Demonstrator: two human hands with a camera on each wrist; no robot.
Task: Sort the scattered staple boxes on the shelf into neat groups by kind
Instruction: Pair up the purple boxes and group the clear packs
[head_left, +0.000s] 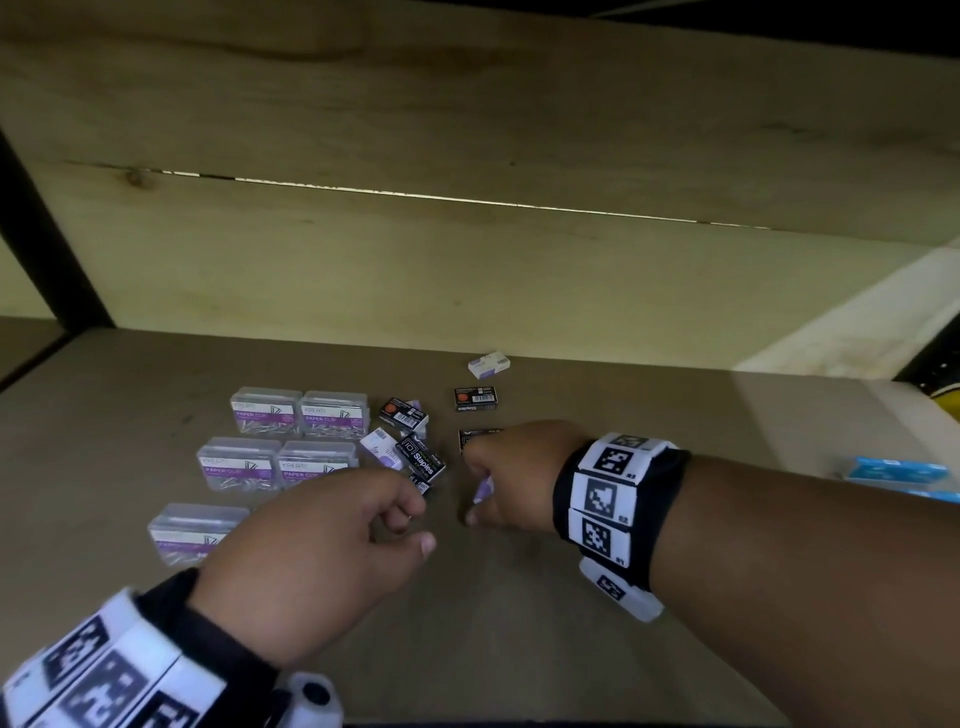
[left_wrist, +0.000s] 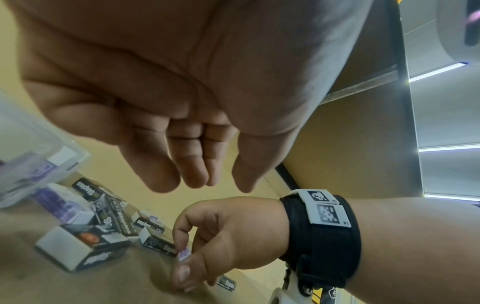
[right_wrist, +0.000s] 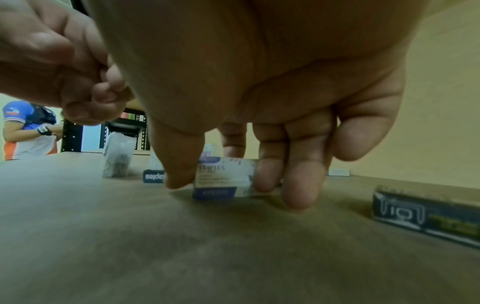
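right hand (right_wrist: 259, 115) pinching white-and-purple staple box (right_wrist: 223, 179) between thumb and fingers, box bottom edge touching shelf (head_left: 519, 597). left hand (head_left: 322, 551) hovering just beside it, fingers loosely curled, holding nothing. messy pile of black staple boxes (head_left: 421, 460) mixed with purple ones mid-shelf, one black box (head_left: 475, 399) and one white box (head_left: 488, 365) sitting apart further back. clear paper clip boxes (head_left: 265, 415) lined up on left. blue packs (head_left: 893, 470) far right.

I see small black cardboard staple boxes (head_left: 421, 457) jumbled mid-shelf with a white-and-purple staple box (head_left: 382, 447); two more black ones (head_left: 475, 399) lie apart, another white-purple box (head_left: 489, 364) sits near the back wall
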